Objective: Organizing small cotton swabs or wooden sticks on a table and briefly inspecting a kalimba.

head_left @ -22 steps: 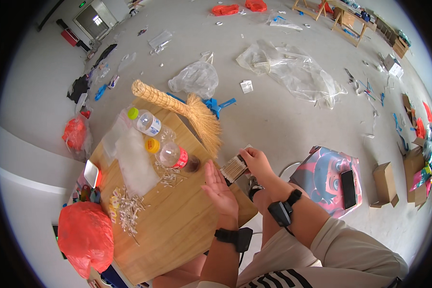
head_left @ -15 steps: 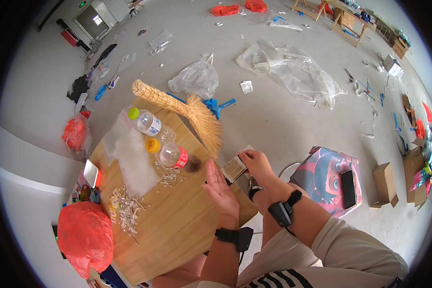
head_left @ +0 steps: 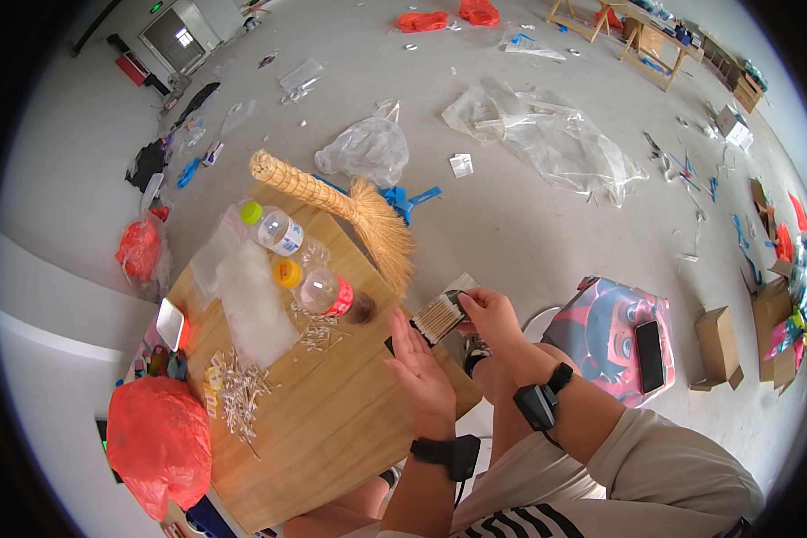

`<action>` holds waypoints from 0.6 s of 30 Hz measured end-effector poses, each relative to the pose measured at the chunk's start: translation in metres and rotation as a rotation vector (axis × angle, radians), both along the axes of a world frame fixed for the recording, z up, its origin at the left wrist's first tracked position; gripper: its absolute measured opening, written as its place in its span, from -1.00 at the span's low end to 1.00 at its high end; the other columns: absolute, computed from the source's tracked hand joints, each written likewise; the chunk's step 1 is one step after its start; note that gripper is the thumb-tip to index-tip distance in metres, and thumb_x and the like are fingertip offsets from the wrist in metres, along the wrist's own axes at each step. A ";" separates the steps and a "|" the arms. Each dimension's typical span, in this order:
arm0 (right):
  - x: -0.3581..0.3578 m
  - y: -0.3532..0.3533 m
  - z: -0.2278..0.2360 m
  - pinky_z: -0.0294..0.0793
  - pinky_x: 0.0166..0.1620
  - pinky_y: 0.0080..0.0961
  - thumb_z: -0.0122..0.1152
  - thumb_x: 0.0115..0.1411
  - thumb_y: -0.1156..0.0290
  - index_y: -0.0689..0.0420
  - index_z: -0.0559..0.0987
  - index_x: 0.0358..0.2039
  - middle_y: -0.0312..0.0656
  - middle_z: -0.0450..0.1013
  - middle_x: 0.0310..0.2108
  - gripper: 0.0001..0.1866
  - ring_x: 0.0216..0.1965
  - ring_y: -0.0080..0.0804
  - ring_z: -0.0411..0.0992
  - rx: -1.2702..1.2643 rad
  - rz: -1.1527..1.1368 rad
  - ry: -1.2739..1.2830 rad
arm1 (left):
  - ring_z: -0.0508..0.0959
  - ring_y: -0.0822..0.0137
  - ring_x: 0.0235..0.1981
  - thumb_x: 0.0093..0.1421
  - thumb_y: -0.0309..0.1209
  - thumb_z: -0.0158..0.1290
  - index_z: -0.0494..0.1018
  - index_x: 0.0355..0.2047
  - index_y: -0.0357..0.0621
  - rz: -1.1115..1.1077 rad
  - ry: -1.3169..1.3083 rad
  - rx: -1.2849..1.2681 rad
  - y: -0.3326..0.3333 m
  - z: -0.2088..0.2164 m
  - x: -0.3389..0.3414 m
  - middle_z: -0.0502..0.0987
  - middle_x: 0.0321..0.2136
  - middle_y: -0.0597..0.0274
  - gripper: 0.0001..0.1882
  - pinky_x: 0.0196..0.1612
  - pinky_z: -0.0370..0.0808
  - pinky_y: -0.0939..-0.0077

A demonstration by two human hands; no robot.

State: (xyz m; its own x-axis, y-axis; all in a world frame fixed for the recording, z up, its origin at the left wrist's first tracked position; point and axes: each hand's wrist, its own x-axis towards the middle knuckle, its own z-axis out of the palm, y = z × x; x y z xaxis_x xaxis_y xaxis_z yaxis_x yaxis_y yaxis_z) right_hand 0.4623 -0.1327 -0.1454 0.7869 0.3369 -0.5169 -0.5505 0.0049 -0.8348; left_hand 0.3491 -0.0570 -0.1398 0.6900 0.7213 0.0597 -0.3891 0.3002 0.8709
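Observation:
My right hand (head_left: 491, 314) pinches the right edge of a flat pack of cotton swabs (head_left: 439, 317), its sticks side by side and its ends dark. My left hand (head_left: 421, 372) is held palm up below and left of the pack, fingers stretched out; the fingertips are close to the pack's lower left corner, and I cannot tell if they touch it. Loose cotton swabs (head_left: 240, 394) lie in a pile on the wooden table (head_left: 332, 439), and a smaller heap (head_left: 316, 334) lies by the bottle with the yellow cap (head_left: 318, 289).
A bottle with a green cap (head_left: 278, 229), a straw broom (head_left: 368, 211) and a clear plastic bag (head_left: 253, 309) rest on the table. A red bag (head_left: 160, 444) bulges at its left edge. Right of me, a phone (head_left: 650, 356) lies on a patterned stool (head_left: 601, 332). Plastic sheeting (head_left: 547, 134) litters the floor.
Both hands have moved slightly right. The swab pack has shifted a little and tilted in the right hand, so a dark upper right corner shows.

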 end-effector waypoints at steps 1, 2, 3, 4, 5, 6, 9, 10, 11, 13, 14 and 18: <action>0.002 -0.001 -0.003 0.70 -0.23 -0.54 0.19 0.42 0.36 0.32 0.62 -0.09 -0.19 0.63 -0.23 -0.75 -0.23 -0.50 0.60 0.005 0.008 -0.044 | -0.14 0.13 0.57 0.46 0.32 -0.58 -0.04 0.52 -0.21 0.001 -0.005 -0.024 0.000 -0.002 -0.001 -0.05 0.54 0.04 -0.06 0.55 -0.30 0.16; 0.003 -0.003 -0.004 0.70 -0.27 -0.58 0.22 0.40 0.39 0.34 0.62 -0.12 -0.19 0.64 -0.25 -0.76 -0.26 -0.52 0.61 0.006 0.013 -0.087 | -0.14 0.13 0.57 0.46 0.32 -0.58 -0.04 0.52 -0.21 0.000 -0.005 -0.026 -0.001 -0.002 0.000 -0.05 0.54 0.04 -0.06 0.55 -0.30 0.16; 0.004 -0.004 -0.005 0.70 -0.27 -0.58 0.22 0.40 0.39 0.34 0.62 -0.12 -0.19 0.64 -0.25 -0.76 -0.26 -0.52 0.61 0.004 0.012 -0.087 | -0.13 0.13 0.57 0.45 0.32 -0.57 -0.04 0.52 -0.22 -0.006 -0.012 -0.017 -0.001 -0.003 0.001 -0.05 0.54 0.04 -0.06 0.55 -0.30 0.16; 0.005 -0.004 -0.006 0.70 -0.27 -0.58 0.24 0.38 0.40 0.35 0.62 -0.14 -0.19 0.64 -0.27 -0.77 -0.29 -0.53 0.61 -0.030 0.040 -0.141 | -0.13 0.13 0.57 0.45 0.32 -0.56 -0.04 0.51 -0.23 -0.012 -0.018 -0.006 -0.002 -0.003 0.001 -0.05 0.54 0.03 -0.06 0.56 -0.29 0.17; 0.005 -0.003 -0.006 0.70 -0.27 -0.58 0.26 0.36 0.41 0.36 0.62 -0.16 -0.20 0.65 -0.30 -0.78 -0.32 -0.53 0.61 -0.064 0.067 -0.194 | -0.13 0.13 0.57 0.45 0.32 -0.56 -0.04 0.51 -0.23 -0.013 -0.016 -0.007 -0.002 -0.003 0.001 -0.05 0.54 0.03 -0.06 0.56 -0.29 0.17; 0.004 -0.004 -0.006 0.70 -0.27 -0.58 0.26 0.36 0.41 0.36 0.62 -0.16 -0.20 0.65 -0.30 -0.78 -0.32 -0.53 0.61 -0.064 0.066 -0.193 | -0.12 0.13 0.57 0.45 0.32 -0.56 -0.04 0.51 -0.23 -0.016 -0.012 -0.007 -0.002 -0.003 0.001 -0.05 0.54 0.03 -0.06 0.56 -0.29 0.16; 0.003 -0.005 -0.007 0.69 -0.27 -0.59 0.28 0.35 0.42 0.38 0.61 -0.17 -0.20 0.64 -0.30 -0.77 -0.34 -0.55 0.60 -0.056 0.080 -0.230 | -0.12 0.13 0.57 0.46 0.31 -0.55 -0.04 0.51 -0.23 -0.024 -0.013 0.004 0.000 -0.006 0.002 -0.05 0.54 0.03 -0.06 0.56 -0.28 0.16; 0.004 -0.005 -0.009 0.69 -0.28 -0.59 0.28 0.35 0.42 0.38 0.61 -0.17 -0.19 0.64 -0.30 -0.77 -0.34 -0.55 0.60 -0.056 0.088 -0.237 | -0.11 0.13 0.56 0.46 0.31 -0.55 -0.04 0.51 -0.24 -0.029 -0.018 0.013 0.000 -0.007 0.002 -0.04 0.54 0.03 -0.06 0.56 -0.28 0.16; 0.004 -0.005 -0.010 0.69 -0.28 -0.59 0.28 0.35 0.41 0.39 0.61 -0.17 -0.18 0.64 -0.30 -0.76 -0.34 -0.55 0.60 -0.057 0.096 -0.244 | -0.11 0.13 0.56 0.46 0.31 -0.55 -0.04 0.51 -0.24 -0.030 -0.018 0.014 0.001 -0.008 0.002 -0.04 0.54 0.03 -0.06 0.56 -0.28 0.16; 0.003 -0.004 -0.010 0.69 -0.29 -0.58 0.27 0.36 0.41 0.39 0.61 -0.16 -0.19 0.64 -0.31 -0.76 -0.34 -0.54 0.60 -0.043 0.070 -0.218 | -0.12 0.13 0.57 0.46 0.31 -0.55 -0.04 0.51 -0.23 -0.030 -0.025 0.021 0.001 -0.009 0.003 -0.05 0.54 0.03 -0.06 0.56 -0.28 0.16; 0.003 -0.004 -0.011 0.69 -0.30 -0.57 0.27 0.37 0.40 0.39 0.61 -0.16 -0.19 0.64 -0.33 -0.75 -0.35 -0.54 0.61 -0.030 0.045 -0.192 | -0.12 0.13 0.57 0.46 0.31 -0.55 -0.04 0.51 -0.23 -0.031 -0.026 0.022 0.000 -0.008 0.002 -0.05 0.54 0.03 -0.06 0.56 -0.28 0.16; 0.004 -0.010 -0.013 0.69 -0.34 -0.54 0.25 0.38 0.33 0.35 0.61 -0.21 -0.21 0.63 -0.36 -0.73 -0.37 -0.54 0.61 -0.002 0.044 -0.073 | -0.12 0.14 0.57 0.46 0.30 -0.54 -0.04 0.51 -0.22 0.000 -0.022 -0.013 -0.005 -0.005 -0.005 -0.06 0.55 0.06 -0.08 0.55 -0.27 0.19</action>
State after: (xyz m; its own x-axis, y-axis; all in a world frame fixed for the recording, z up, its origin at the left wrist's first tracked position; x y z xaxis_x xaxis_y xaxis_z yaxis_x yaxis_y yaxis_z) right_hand 0.4664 -0.1426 -0.1586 0.8072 0.3707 -0.4593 -0.4876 -0.0195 -0.8728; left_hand 0.3437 -0.0620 -0.1444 0.6888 0.7220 0.0653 -0.4082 0.3118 0.8580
